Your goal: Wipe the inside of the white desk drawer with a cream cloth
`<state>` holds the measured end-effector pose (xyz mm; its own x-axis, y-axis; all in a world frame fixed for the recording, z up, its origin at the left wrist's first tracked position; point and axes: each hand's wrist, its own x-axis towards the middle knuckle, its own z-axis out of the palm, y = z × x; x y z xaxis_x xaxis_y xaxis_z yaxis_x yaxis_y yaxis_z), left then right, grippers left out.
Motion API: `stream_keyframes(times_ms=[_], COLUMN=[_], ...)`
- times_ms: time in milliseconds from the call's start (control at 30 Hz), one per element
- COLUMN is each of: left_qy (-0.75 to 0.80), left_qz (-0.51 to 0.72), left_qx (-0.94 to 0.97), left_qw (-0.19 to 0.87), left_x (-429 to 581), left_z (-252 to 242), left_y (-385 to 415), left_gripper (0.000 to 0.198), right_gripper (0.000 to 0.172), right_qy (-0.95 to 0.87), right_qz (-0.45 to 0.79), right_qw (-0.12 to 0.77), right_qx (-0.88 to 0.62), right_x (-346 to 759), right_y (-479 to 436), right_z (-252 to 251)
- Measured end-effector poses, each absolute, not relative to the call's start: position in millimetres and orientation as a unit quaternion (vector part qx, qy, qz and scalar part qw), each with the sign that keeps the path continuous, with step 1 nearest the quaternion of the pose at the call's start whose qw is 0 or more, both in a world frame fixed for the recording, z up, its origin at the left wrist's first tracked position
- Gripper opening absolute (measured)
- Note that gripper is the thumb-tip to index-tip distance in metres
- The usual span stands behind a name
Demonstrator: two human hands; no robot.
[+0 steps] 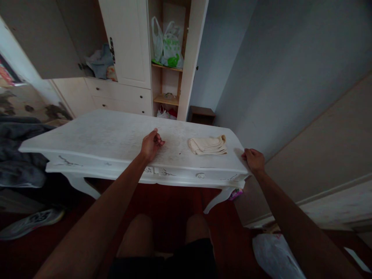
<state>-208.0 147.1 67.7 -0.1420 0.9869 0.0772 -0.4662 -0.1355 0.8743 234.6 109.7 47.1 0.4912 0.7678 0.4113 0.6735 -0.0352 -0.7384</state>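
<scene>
On the scuffed white table (95, 130), a cream cloth (207, 145) lies already folded into soft, stacked layers, one end left in a loose, unflattened loop. Beside it, a person's left hand (151, 145) is loosely curled, its grip hard to judge; the right hand (254, 159) bends at the table's end, hold unclear from here. Carved trim and curved legs sit below; behind stands a panelled cabinet (128, 42) with crinkled plastic bags (173, 46).

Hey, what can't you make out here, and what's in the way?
All in the head view:
Folded cloth: inner layers hidden by its outer folds.
Right hand: palm hidden by the back of the hand.
Green-printed bag: contents hidden by its plastic.
Shelf item under that bag: too small, blurred.
Gray fabric: cut off by the left edge.
</scene>
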Motion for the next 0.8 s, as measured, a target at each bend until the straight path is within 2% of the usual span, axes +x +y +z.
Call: stream_keyframes(times_ms=[300,500,667,800], left_qy=[0.391,0.391,0.396,0.382], left_qz=[0.654,0.662,0.641,0.635], left_qx=[0.382,0.387,0.411,0.408], left_qw=[0.523,0.51,0.513,0.534], left_x=[-205.1,-205.0,-206.5,-207.4], left_z=[67.9,67.2,69.0,70.2], left_y=[146.6,144.3,141.9,140.9], left_gripper=[0.041,0.054,0.067,0.07], right_gripper=[0.054,0.073,0.08,0.081], right_qy=[-0.494,-0.477,-0.477,-0.481], right_qz=[0.053,0.07,0.086,0.092], right_qw=[0.509,0.519,0.513,0.515], right_qx=[-0.703,-0.706,-0.708,-0.703], right_x=[234.1,232.6,234.5,240.6], right_y=[109.1,101.8,100.8,104.6], right_z=[44.9,48.1,47.4,41.3])
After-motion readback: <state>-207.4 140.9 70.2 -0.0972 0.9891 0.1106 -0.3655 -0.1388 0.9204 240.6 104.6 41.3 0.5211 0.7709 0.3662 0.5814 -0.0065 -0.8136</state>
